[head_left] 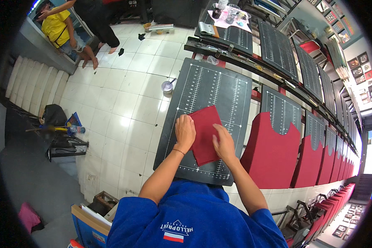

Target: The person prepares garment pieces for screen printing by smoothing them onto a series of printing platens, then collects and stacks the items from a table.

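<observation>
A folded dark red fabric piece lies at a slant on the black printing board, which has white ruler lines. My left hand is closed at the fabric's left edge, its fingers bent together over it; a thin bracelet circles that wrist. At the opposite edge, my right hand has its fingers stretched out and apart, with the thumb side by the fabric. What lies under both palms is hidden.
To the right, a row of boards carries dark red fabric panels with scooped necklines. Beyond a long rail stand more black boards. A cup of pale paint is left of my board. Two people are at the far left, one in a yellow shirt.
</observation>
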A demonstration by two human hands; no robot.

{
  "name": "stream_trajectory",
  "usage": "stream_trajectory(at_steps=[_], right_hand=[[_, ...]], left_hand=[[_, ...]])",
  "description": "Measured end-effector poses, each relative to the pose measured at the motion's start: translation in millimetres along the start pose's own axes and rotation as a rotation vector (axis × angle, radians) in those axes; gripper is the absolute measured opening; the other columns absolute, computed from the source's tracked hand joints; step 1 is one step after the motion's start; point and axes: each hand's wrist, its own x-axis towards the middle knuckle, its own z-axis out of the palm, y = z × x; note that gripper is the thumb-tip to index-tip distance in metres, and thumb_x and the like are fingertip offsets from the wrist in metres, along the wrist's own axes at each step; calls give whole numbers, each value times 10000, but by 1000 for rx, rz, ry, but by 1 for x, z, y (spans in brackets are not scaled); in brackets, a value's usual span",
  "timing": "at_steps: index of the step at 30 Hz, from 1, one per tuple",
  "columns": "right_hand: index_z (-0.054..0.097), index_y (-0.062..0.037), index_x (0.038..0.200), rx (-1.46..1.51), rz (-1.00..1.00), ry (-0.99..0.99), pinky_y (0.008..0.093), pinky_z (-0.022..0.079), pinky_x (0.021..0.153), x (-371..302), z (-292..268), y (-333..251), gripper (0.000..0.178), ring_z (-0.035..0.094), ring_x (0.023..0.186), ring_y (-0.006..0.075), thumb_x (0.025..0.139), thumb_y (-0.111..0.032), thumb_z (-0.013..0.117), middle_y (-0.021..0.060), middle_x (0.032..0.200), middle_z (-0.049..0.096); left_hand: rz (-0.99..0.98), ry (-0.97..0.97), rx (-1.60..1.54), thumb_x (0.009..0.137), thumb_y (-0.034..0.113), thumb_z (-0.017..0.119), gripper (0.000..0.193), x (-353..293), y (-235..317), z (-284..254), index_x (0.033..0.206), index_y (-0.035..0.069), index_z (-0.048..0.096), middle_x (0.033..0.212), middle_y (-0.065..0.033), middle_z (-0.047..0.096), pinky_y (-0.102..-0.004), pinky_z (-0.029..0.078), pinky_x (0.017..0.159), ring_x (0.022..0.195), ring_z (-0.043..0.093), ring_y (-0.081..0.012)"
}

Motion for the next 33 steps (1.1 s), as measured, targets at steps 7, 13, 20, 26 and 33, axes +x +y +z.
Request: stream_trajectory(at_steps=[7, 13, 20, 26, 33], right_hand=[[534, -49, 1279, -93, -167, -149, 448, 512, 872, 67, 48, -9, 454, 614, 1068, 345, 829, -34, 592, 144, 1273, 583], [498, -42, 1291, -99, -187, -170, 439, 525, 877, 71, 58, -8, 458, 606, 1076, 345, 841, -42, 586, 143, 1305, 551], [539, -44, 1218, 11, -239, -160, 440, 525, 849, 72, 47, -10, 383, 626, 1018, 363, 843, -83, 608, 147, 1208, 612], [613, -46, 1074, 183, -139, -127, 437, 517, 782, 61, 3, -21, 190, 646, 944, 366, 891, -97, 605, 171, 1009, 670], [609, -45, 1039, 268, -84, 10, 377, 526, 735, 37, -48, -36, 125, 679, 864, 338, 915, -62, 605, 186, 923, 678]], left_hand=[[-71, -29, 110, 889, 130, 620, 105, 16, -22, 4, 945, 47, 588, 961, -146, 590, -474, 442, 830, 945, 558, -355], [66, 5, 154, 918, 135, 573, 82, 16, -29, 1, 932, 61, 604, 940, -118, 601, -464, 446, 808, 918, 567, -347], [146, -25, -75, 944, 149, 543, 100, 8, -6, -20, 945, 66, 598, 963, -110, 627, -444, 451, 796, 888, 580, -333], [-306, -398, -1015, 1036, 238, 457, 228, 11, 9, -50, 1099, 53, 573, 1028, -24, 619, -287, 484, 767, 893, 572, -149], [-77, -867, -1020, 997, 148, 552, 288, 32, 38, -80, 1268, 51, 530, 1119, -19, 581, -265, 481, 789, 860, 544, -86]])
